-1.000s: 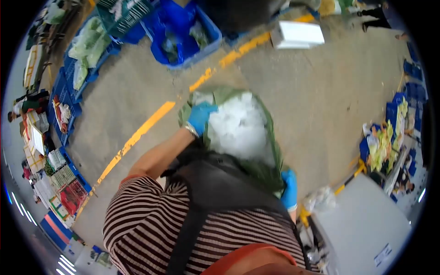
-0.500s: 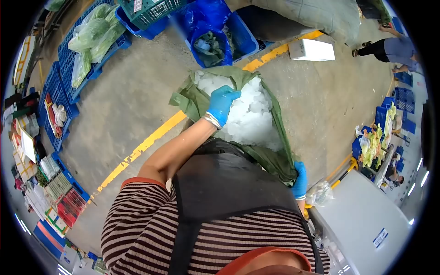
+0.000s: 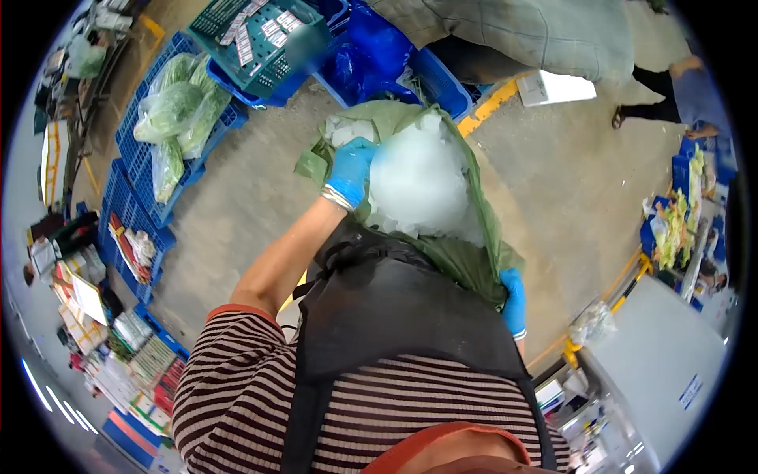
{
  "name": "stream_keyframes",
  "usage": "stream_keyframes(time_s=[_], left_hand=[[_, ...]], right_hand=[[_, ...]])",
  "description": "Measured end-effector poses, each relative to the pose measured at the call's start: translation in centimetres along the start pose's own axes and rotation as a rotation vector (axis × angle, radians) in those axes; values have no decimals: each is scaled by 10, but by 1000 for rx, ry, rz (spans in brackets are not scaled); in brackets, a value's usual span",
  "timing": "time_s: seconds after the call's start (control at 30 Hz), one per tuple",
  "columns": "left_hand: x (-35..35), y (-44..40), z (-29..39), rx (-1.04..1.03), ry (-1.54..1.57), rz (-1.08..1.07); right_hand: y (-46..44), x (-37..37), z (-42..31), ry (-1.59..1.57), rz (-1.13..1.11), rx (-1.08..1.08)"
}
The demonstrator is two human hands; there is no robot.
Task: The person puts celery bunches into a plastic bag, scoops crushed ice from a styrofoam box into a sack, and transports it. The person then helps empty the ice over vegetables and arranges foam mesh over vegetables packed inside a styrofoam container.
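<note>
Wide open in front of my body is a green sack [image 3: 467, 272] filled with white chunks of ice [image 3: 418, 186]. My left hand [image 3: 350, 172], in a blue glove, is closed on the sack's fabric at the left of the mouth, beside the ice. Low on the sack's right side, my right hand [image 3: 513, 302], also gloved in blue, grips the green fabric. Part of its fingers is hidden behind the cloth. A pale blurred patch covers the middle of the ice.
Blue pallets [image 3: 150, 186] with bagged green vegetables [image 3: 178, 110] lie at left. A green crate [image 3: 264, 39] and blue bins [image 3: 442, 79] stand ahead, near a white box [image 3: 557, 88] and a large grey-green cover [image 3: 545, 35]. Another person [image 3: 695, 95] is at upper right; a white-topped surface [image 3: 655, 347] is at right.
My left hand has shifted left along the sack's mouth, exposing more ice in the middle. The right hand stays on the sack's side. The surroundings have shifted to the right in view.
</note>
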State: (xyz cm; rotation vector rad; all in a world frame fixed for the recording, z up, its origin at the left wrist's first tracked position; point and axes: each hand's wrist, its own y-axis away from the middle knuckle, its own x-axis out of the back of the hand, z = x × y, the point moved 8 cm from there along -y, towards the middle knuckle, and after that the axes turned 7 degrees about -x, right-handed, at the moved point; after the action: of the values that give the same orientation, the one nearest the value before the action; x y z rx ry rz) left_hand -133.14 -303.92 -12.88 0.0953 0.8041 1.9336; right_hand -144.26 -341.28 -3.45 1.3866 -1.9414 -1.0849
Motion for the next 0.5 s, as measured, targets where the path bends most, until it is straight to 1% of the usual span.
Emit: stream_keyframes(time_s=[0.03, 0.1, 0.13, 0.2, 0.3, 0.4, 0.43, 0.5], left_hand=[[5, -15, 5, 44, -6, -15], [8, -45, 15, 99, -42, -72], [8, -53, 19, 96, -54, -69], [9, -75, 32, 84, -70, -56], [19, -107, 46, 125, -143, -82], [29, -140, 63, 228, -194, -174], [33, -157, 65, 212, -224, -210], [38, -186, 73, 230, -262, -296]], right_hand=[[-6, -13, -5, 44, -3, 38], [-9, -46, -18, 7, -65, 27], [-6, -59, -23, 7, -94, 14], [-13, -72, -20, -18, -44, 28], [-18, -101, -16, -60, 18, -5], [-16, -140, 6, -186, 56, -67], [-14, -155, 17, -236, 67, -82], [-2, -185, 40, -299, 193, -78]])
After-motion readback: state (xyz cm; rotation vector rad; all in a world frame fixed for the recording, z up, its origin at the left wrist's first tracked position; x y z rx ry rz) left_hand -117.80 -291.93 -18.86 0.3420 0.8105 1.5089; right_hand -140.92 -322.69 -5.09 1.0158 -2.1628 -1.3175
